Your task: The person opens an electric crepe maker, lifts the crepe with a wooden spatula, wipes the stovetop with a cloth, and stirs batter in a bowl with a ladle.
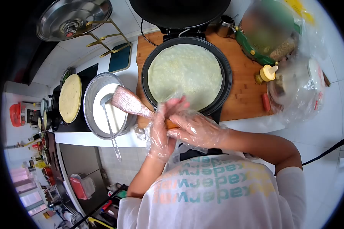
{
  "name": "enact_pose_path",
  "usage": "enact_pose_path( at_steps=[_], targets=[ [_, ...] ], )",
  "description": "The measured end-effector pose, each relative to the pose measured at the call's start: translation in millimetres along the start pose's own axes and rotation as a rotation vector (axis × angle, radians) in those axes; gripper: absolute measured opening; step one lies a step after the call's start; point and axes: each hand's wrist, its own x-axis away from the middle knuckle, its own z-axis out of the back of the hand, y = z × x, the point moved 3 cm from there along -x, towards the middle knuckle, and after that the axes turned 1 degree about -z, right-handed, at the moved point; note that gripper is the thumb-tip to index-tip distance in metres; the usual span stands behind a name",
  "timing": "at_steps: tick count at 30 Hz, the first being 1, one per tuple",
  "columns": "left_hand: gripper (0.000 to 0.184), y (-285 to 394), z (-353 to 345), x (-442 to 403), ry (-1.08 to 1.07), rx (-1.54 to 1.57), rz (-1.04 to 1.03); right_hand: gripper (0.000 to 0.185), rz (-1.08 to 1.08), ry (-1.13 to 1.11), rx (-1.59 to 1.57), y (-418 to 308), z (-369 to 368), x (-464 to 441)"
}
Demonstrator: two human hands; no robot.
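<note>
Both my hands wear clear plastic gloves and meet just below the round black griddle (230, 82). A thin pale pancake (185, 76) lies flat on the griddle. My left hand (162, 131) is closed around the handle end of a wooden spatula (130, 103), whose broad blade points up and left over a pot. My right hand (198, 129) touches my left hand, its fingers pressed together beside the handle; whether it also grips the spatula I cannot tell. The metal pot (90, 120) holds white batter (103, 97), with a ladle (110, 129) resting in it.
Left of the pot is a cooked flatbread (70, 98). Behind stand a metal lid (70, 23) on a rack and the griddle's raised black lid (179, 11). On the right are a yellow-capped jar (267, 73), a red object (265, 102), a green-rimmed container (252, 51) and a plastic-covered tub (294, 87).
</note>
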Motion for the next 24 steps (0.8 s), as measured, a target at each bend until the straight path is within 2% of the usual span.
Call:
enact_pose_path(
  at_steps=[1,3,4,7,10,13,16,19,22,24],
  targets=[
    [0.042,2.7,9.0,2.3,0.066,-0.017,-0.066,0.025,0.066,-0.066,0.065,2.2,0.2,-6.0],
    [0.042,8.5,29.1,9.2,0.205,-0.050,-0.194,0.025,0.123,0.037,0.321,17.7,26.0,-27.0],
    [0.044,10.9,45.9,12.6,0.239,-0.156,-0.250,0.036,-0.100,0.044,0.271,46.8,31.4,-36.2],
    [0.048,14.7,84.8,35.5,0.388,-0.406,-0.334,0.050,-0.004,0.081,0.862,99.3,11.7,-59.6],
    [0.046,16.4,104.3,54.3,0.436,-0.507,-0.389,0.060,-0.182,-0.066,0.871,136.1,-14.0,-82.1],
    [0.047,16.7,116.5,61.7,0.453,-0.451,-0.306,0.061,-0.287,-0.071,0.874,165.5,-17.7,-70.9],
    [0.047,17.4,124.3,67.6,0.442,-0.468,-0.336,0.061,-0.237,-0.095,0.954,165.1,-14.1,-68.9],
    [0.046,24.3,121.2,72.4,0.434,-0.495,-0.349,0.059,-0.231,0.122,0.918,154.0,-2.7,-80.9],
    [0.045,32.0,113.6,74.1,0.432,-0.581,-0.340,0.057,-0.449,0.054,0.942,183.4,0.8,-70.4],
    [0.046,30.7,115.9,75.4,0.432,-0.612,-0.361,0.056,-0.491,0.046,0.923,187.2,3.0,-69.5]
  ],
)
